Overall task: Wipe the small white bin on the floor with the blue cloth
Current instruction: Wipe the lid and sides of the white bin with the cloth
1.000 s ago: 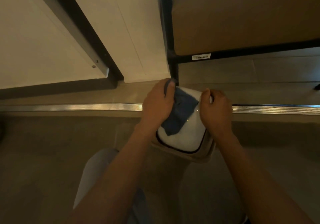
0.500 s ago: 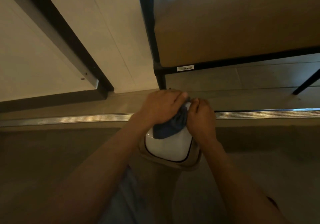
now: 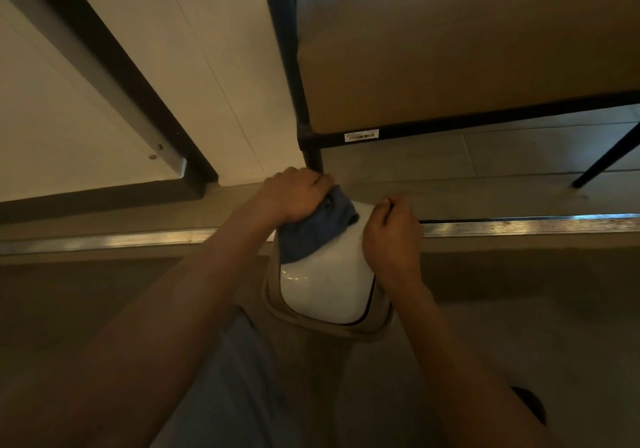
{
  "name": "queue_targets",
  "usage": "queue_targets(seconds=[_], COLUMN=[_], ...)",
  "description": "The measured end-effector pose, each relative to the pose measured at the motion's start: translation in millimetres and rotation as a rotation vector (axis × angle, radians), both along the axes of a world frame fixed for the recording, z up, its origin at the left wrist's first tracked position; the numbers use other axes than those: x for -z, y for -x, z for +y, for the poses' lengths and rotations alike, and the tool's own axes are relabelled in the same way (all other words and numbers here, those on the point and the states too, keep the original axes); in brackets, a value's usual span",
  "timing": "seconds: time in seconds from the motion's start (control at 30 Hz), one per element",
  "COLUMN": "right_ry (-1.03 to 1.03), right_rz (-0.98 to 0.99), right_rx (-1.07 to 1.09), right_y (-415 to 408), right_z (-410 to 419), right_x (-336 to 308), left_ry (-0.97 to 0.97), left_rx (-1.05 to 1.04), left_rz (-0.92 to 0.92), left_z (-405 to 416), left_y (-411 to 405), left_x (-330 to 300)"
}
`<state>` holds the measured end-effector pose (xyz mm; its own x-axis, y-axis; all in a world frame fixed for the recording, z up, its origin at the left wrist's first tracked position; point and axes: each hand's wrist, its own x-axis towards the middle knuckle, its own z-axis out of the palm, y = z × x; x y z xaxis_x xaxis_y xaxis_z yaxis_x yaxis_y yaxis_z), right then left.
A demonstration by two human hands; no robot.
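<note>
Since half a second ago, both hands have drawn apart, uncovering more of the white lid; the left hand [image 3: 294, 193] has shifted toward the bin's far left corner, the right hand [image 3: 393, 236] toward its right edge. Left hand: fingers curled over the bunched blue cloth [image 3: 317, 227], pressing it on the far left part of the lid. Right hand: fingers curled at the lid's far right edge; whether they grip it cannot be told. Small white bin [image 3: 325, 285]: stands on the floor [image 3: 519, 309], between the forearms, its far side over a metal threshold strip [image 3: 519, 227]; beige body visible round the lid's near edge. Black-framed furniture [image 3: 450, 66] stands beyond the strip.
</note>
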<state>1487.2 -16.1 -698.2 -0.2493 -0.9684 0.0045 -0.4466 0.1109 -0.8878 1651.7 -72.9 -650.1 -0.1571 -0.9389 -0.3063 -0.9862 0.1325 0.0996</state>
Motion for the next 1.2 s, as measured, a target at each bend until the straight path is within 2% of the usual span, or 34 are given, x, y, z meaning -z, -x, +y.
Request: queue_targets(seconds=[0.1, 0.2, 0.27, 0.33, 0.43, 0.57, 0.67, 0.73, 0.8, 0.87, 0.97, 1.03, 1.13, 1.2], right_ry=[-0.014, -0.034, -0.023, -0.015, -0.026, -0.01, 0.008, 0.013, 0.021, 0.004, 0.005, 0.018, 0.019, -0.004], right_rz=[0.005, -0.087, -0.076, -0.042, -0.048, -0.016, 0.046, 0.047, 0.039, 0.034, 0.028, 0.006, 0.017, 0.01], right_rx=[-0.025, -0.074, -0.054, -0.018, -0.008, -0.01, -0.037, -0.055, -0.066, -0.078, -0.056, -0.023, -0.014, -0.055], right_y=[3, 4, 4, 3, 3, 2, 3, 4, 4, 3, 4, 6, 8, 6], right_z=[-1, -1, -2, -2, -1, -1, -3, -5, -6, -6, -6, -9, -11, -9], right_x=[1, 0, 2, 4, 4, 4, 5, 6, 6, 5, 5, 5, 5, 5], left_ry=[-0.014, 0.029, 0.042, 0.041, 0.038, 0.175, 0.329, 0.313, 0.221, 0.233, 0.223, 0.285, 0.509, 0.55], left_rx=[0.05, 0.148, 0.049, -0.067, -0.328, -0.573, -0.591, -0.579, -0.636, -0.583, -0.47, -0.378, -0.143, -0.023], left_rz=[-0.127, 0.042, 0.205, 0.288, 0.491, 0.777, 0.818, 0.858, 0.988, 0.889, 0.526, 0.358, 0.308, 0.321], left_z=[-8, 5, 11, 11, 22, 76, 132, 145, 127, 90, 37, 30, 65, 93], left_y=[28, 58, 44, 12, -25, -16, 0, -4, -8, -9, 2, 17, 25, 13], left_x=[2, 6, 1, 2, 9, 34, 45, 49, 40, 26, 18, 22, 34, 42])
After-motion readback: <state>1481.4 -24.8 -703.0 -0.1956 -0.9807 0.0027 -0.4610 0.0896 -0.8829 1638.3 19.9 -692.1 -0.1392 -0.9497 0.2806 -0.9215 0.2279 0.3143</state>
